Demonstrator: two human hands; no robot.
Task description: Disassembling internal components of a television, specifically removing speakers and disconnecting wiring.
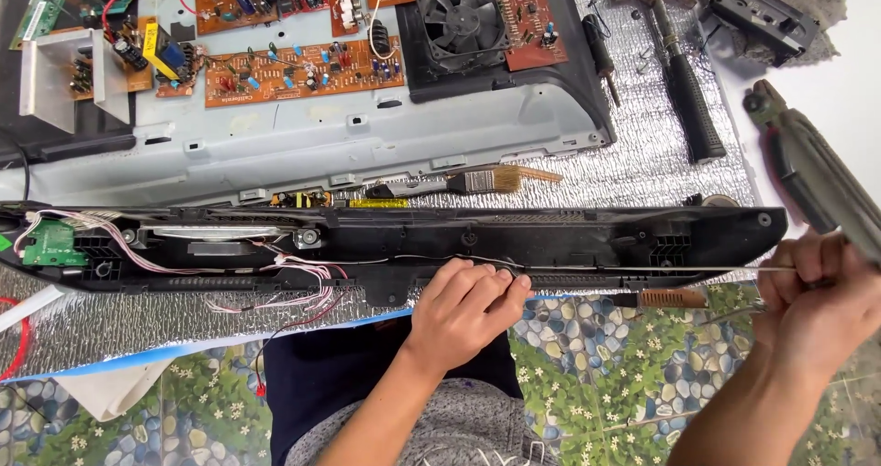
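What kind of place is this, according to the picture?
Probably an electronics repair workspace: bare circuit boards, a cooling fan and a hammer lie about, while the left hand rests on an opened black casing.

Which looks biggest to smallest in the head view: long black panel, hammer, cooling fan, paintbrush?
1. long black panel, spanning most of the frame under the left hand.
2. hammer.
3. paintbrush.
4. cooling fan.
Brush is longer, fan covers more area, so their order is unsure.

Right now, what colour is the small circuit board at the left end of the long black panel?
Green, seen in the head view: the small circuit board sits on the long black panel.
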